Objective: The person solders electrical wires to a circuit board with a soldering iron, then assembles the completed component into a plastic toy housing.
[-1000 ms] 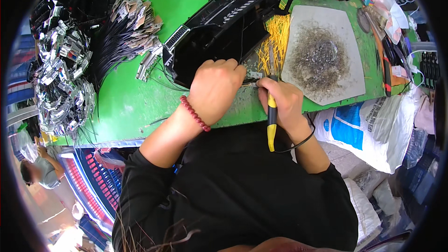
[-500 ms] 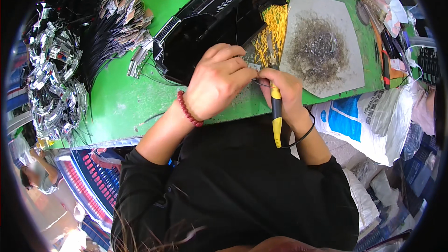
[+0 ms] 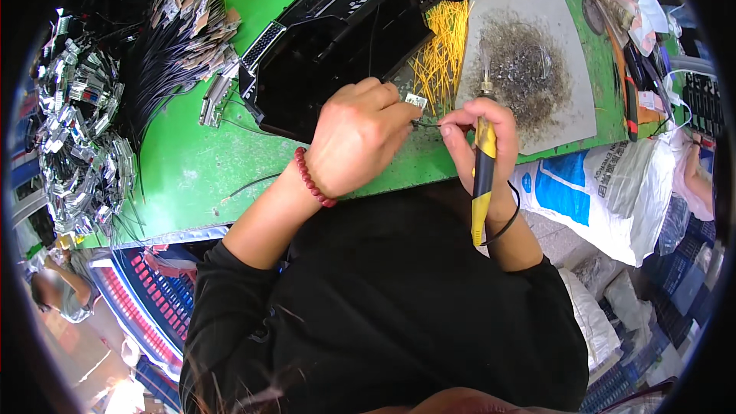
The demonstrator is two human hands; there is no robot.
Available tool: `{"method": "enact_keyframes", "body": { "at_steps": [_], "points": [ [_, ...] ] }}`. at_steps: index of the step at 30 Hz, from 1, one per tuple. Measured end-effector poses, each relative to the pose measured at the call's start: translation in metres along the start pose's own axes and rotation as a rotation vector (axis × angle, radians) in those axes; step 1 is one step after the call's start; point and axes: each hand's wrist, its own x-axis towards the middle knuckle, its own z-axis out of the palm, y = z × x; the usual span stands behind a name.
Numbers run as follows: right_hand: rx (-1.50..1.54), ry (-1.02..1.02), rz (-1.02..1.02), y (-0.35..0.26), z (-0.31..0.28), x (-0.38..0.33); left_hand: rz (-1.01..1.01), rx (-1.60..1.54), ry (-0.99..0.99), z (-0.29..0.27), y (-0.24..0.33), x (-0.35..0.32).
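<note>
My right hand [image 3: 491,146] grips a yellow and black soldering iron [image 3: 483,172], whose metal tip points away over the grey sheet. Between its thumb and forefinger is the end of a thin dark wire [image 3: 428,125], running toward my left hand [image 3: 360,134]. The left fingers are closed in a pinch at a small white-faced part [image 3: 416,100]; their tips are partly hidden. Just beyond the left hand lies a black plastic housing [image 3: 322,69] with a dark hollow inside. Yellow wires [image 3: 443,54] lie in a bundle beyond the hands.
A grey sheet [image 3: 579,107] with dark residue lies on the green table [image 3: 180,184]. Bundled black wires with tan ends [image 3: 195,19] and shiny silver parts [image 3: 80,138] are at left. Tools [image 3: 632,100] lie at right, above a white sack [image 3: 590,199]. Another person [image 3: 69,287] is at far left.
My right hand has drawn away to the right from the left, and the soldering iron has swung right with its tip over the grey sheet. The housing has shifted slightly left.
</note>
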Motion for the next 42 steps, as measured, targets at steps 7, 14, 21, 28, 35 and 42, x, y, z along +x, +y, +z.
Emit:
{"method": "enact_keyframes", "body": {
  "at_steps": [7,14,21,28,35,42],
  "points": [
    [-0.321,-0.002,-0.256,-0.004,0.002,0.003,-0.251,-0.310,0.032,0.004,0.011,0.002],
    [0.528,0.105,0.212,-0.010,0.013,0.002,-0.353,-0.488,0.033,0.002,0.011,0.000],
    [0.356,0.072,0.102,-0.005,0.010,-0.001,-0.338,-0.481,0.030,0.001,0.010,-0.001],
    [0.501,0.031,0.207,-0.010,0.011,0.003,-0.353,-0.589,-0.059,-0.006,0.007,0.000],
    [0.510,0.036,0.203,-0.010,0.011,0.006,-0.322,-0.616,-0.113,-0.011,0.008,0.004],
    [0.320,0.087,-0.021,0.000,0.018,-0.005,-0.321,-0.584,-0.078,-0.008,0.008,0.001]
  ]
}}
